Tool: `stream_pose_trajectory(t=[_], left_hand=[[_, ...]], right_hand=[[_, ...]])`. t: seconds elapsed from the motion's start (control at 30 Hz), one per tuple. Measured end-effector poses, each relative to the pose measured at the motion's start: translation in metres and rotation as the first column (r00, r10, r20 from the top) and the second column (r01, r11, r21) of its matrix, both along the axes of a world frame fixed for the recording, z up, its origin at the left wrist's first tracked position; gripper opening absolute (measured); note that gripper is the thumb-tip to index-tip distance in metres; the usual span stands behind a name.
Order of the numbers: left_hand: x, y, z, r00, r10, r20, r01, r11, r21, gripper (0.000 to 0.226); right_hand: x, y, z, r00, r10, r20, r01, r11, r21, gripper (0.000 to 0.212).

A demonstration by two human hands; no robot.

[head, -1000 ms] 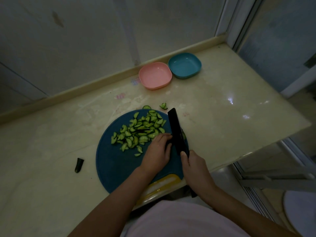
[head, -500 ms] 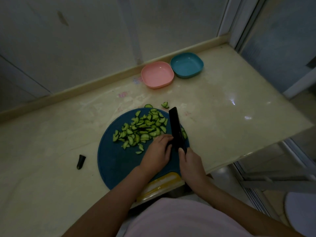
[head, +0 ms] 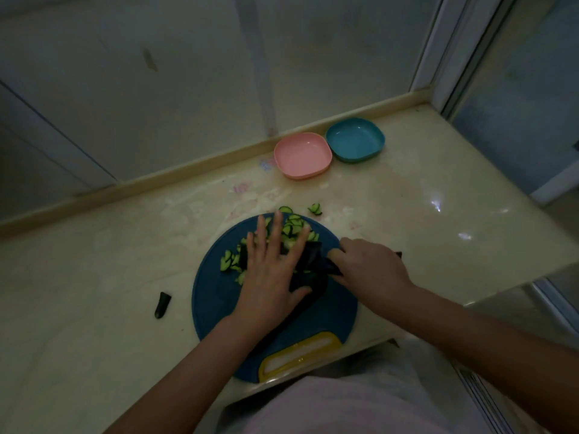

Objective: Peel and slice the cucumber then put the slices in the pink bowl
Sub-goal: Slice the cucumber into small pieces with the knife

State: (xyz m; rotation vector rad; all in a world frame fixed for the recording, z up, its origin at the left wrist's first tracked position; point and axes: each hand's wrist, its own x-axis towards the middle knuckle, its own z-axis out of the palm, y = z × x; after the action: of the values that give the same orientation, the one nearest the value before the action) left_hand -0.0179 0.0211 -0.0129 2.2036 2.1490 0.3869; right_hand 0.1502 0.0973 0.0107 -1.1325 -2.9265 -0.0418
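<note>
Green cucumber slices [head: 293, 228] lie heaped on the round blue cutting board [head: 216, 296]. My left hand [head: 272, 267] lies flat over the heap with straight, spread fingers, pressing slices against the black knife blade [head: 313, 258]. My right hand [head: 369, 270] grips the knife's handle, the blade lying flat and pointing left under my left fingers. The pink bowl [head: 302, 155] stands empty at the back of the counter, well beyond both hands. A few slices [head: 315, 209] lie off the board's far edge.
A blue bowl [head: 355, 140] stands right of the pink one. A dark cucumber end [head: 162, 305] lies on the counter left of the board. The board's yellow handle [head: 297, 355] hangs at the counter's near edge. The counter's right edge drops off.
The knife has turned from standing on edge, pointing away, to lying flat and pointing left. My left hand opened out and moved forward over the slices. My right hand shifted right.
</note>
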Motion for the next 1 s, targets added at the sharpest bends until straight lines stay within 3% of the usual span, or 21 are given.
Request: stream_pose_trajectory(t=[0.13,0.37,0.5,0.63,0.73,0.83,0.93,1.0], left_hand=[[0.009,0.009,-0.017,0.993,-0.003,-0.114,-0.01,0.993,-0.121,0.117],[-0.007,0.001,-0.039,0.984,0.143,-0.108,-0.155,0.982,-0.111,0.101],[-0.027,-0.004,-0.046,0.976,0.205,-0.073,-0.214,0.965,-0.151,0.092],[-0.044,-0.005,-0.05,0.973,0.229,-0.027,-0.23,0.962,-0.15,0.101],[-0.05,-0.005,-0.048,0.964,0.26,0.055,-0.247,0.954,-0.171,0.105],[-0.038,0.0,-0.037,0.945,0.279,0.173,-0.268,0.96,-0.084,0.085],[-0.012,0.013,-0.029,0.97,0.133,0.203,-0.149,0.987,0.066,0.055],[0.009,0.026,-0.026,0.967,-0.052,0.249,0.042,0.998,0.046,0.047]], right_hand=[[-0.01,0.003,0.007,0.996,0.065,0.068,-0.068,0.997,0.046,0.043],[-0.005,0.004,0.004,0.992,0.075,0.103,-0.078,0.997,0.029,0.042],[0.014,0.007,0.004,0.997,0.062,0.051,-0.063,0.998,0.007,0.041],[0.039,0.012,0.013,0.998,0.027,-0.06,-0.032,0.995,-0.092,0.027],[0.061,0.021,0.024,0.988,-0.12,-0.092,0.085,0.944,-0.319,0.019],[0.077,0.029,0.023,0.92,-0.338,-0.197,0.216,0.859,-0.464,0.014],[0.081,0.036,0.011,0.82,-0.502,-0.276,0.29,0.779,-0.556,0.008],[0.08,0.039,0.006,0.755,-0.585,-0.296,0.334,0.731,-0.595,0.007]])
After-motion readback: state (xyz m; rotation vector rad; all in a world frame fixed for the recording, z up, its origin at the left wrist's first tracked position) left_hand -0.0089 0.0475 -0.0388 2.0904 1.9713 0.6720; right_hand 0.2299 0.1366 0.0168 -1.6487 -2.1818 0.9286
